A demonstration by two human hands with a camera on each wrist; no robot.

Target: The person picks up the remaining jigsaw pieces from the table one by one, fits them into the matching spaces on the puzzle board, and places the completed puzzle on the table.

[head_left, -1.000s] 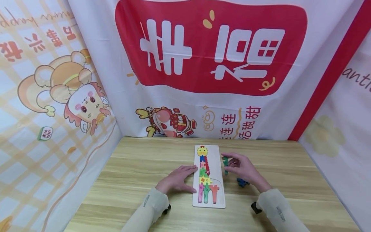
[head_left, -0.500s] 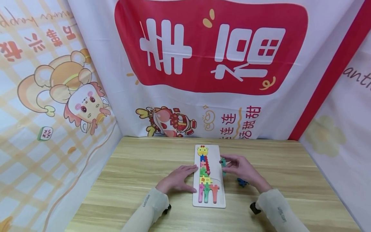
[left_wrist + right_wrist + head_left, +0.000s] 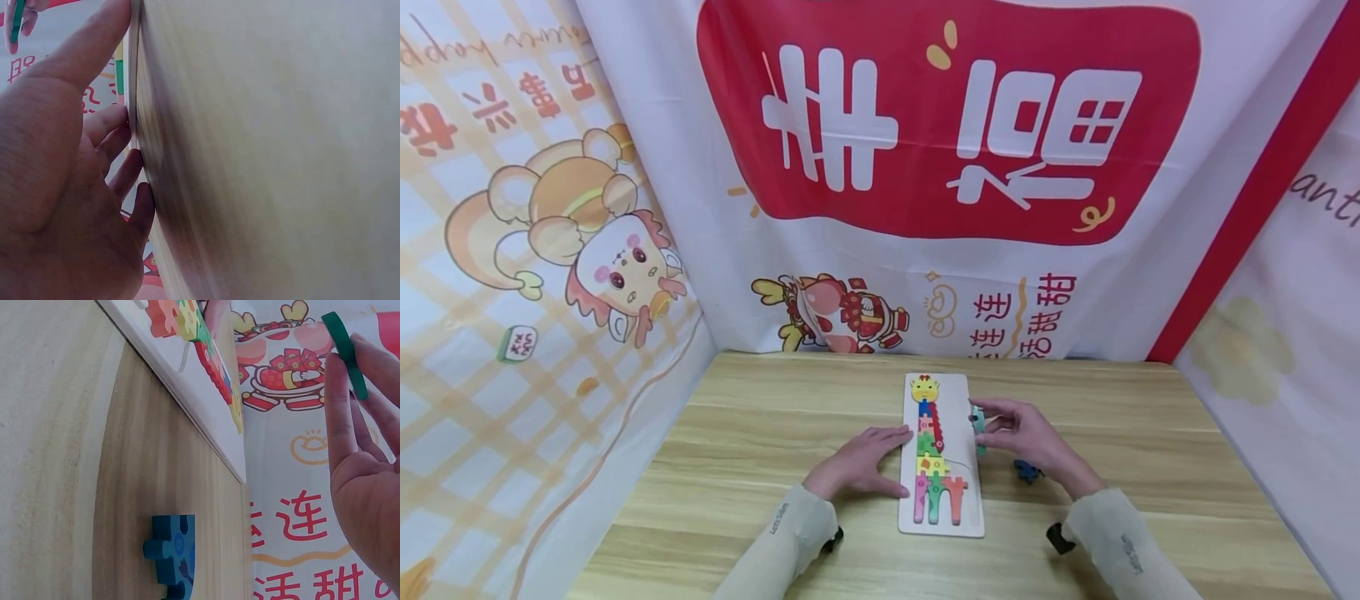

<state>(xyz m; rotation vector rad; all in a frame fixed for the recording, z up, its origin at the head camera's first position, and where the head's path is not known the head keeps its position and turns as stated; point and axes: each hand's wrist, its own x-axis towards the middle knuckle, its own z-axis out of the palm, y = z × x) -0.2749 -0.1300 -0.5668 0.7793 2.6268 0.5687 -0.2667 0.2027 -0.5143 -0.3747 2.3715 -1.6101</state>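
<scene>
My right hand [image 3: 1017, 433] pinches a green puzzle piece [image 3: 345, 353] between thumb and fingers, above the table by the right edge of a white puzzle board [image 3: 958, 417]. The right wrist view shows the piece edge-on at my fingertips. On the board lies a giraffe puzzle [image 3: 932, 465] of coloured pieces, with a yellow head at the top and pink, green and orange legs at the bottom. My left hand [image 3: 861, 465] rests at the board's left edge, thumb and fingers spread and touching it.
A blue puzzle piece [image 3: 1027, 472] lies on the wooden table [image 3: 760, 467] below my right hand, right of the board. Printed cloth [image 3: 940, 292] hangs behind the table, and more cloth stands at both sides.
My right hand has moved slightly left to the board's edge, and the green piece has turned to show more of its face. My left hand and the board stay put.
</scene>
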